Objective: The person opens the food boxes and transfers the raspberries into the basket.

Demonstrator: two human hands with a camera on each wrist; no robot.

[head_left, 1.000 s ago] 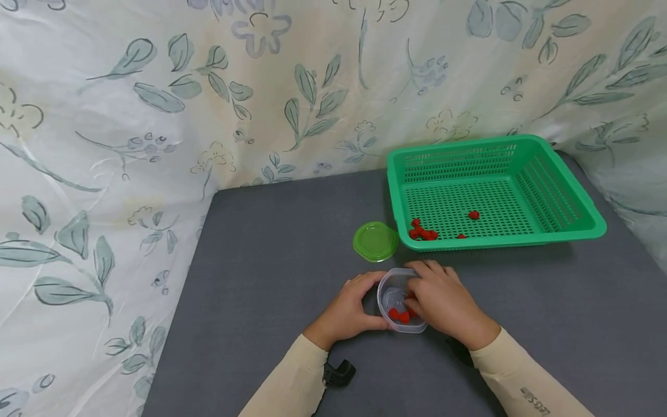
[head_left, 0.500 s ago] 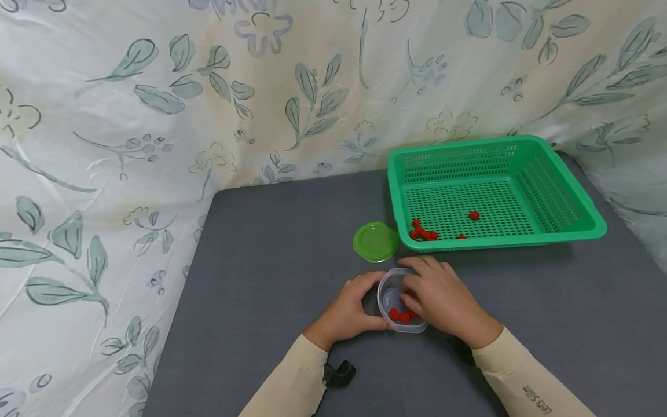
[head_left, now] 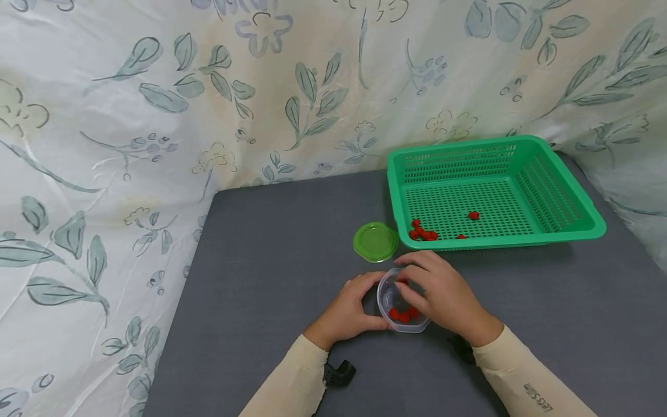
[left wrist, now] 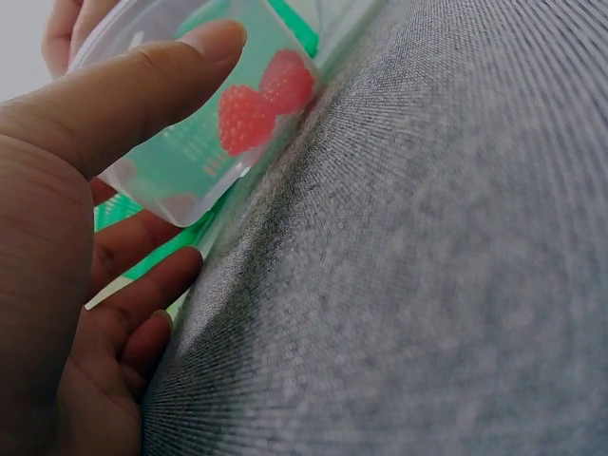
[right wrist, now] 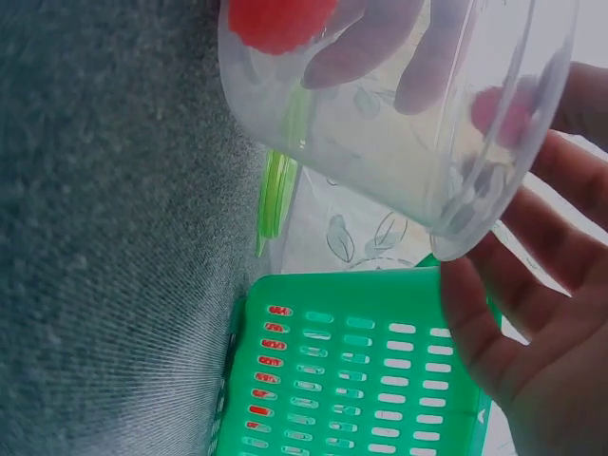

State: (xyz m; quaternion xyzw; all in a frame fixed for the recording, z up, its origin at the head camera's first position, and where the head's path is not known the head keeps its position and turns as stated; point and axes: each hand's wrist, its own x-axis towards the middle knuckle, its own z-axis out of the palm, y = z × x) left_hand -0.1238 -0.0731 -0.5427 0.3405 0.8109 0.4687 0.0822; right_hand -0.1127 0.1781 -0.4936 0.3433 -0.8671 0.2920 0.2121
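Observation:
A clear plastic container [head_left: 388,301] stands on the dark cloth, with red raspberries [head_left: 404,316] at its bottom near side. My left hand [head_left: 350,310] grips its left wall, thumb in front and fingers behind; the left wrist view shows two raspberries [left wrist: 249,120] through the plastic. Above the container's right side is my right hand [head_left: 445,292], thumb and index finger bent together. Between their tips a raspberry [right wrist: 503,114] shows through the rim in the right wrist view. The right hand's other fingers spread outside the rim.
A green perforated basket [head_left: 521,238] stands at the back right, holding a cluster of raspberries [head_left: 423,233] in its near left corner and a few apart. A green lid [head_left: 375,242] lies left of it. Behind the table hangs a floral cloth [head_left: 312,104].
My right hand has risen from inside the container toward its far rim, a raspberry at its fingertips. The left hand and container have stayed in place.

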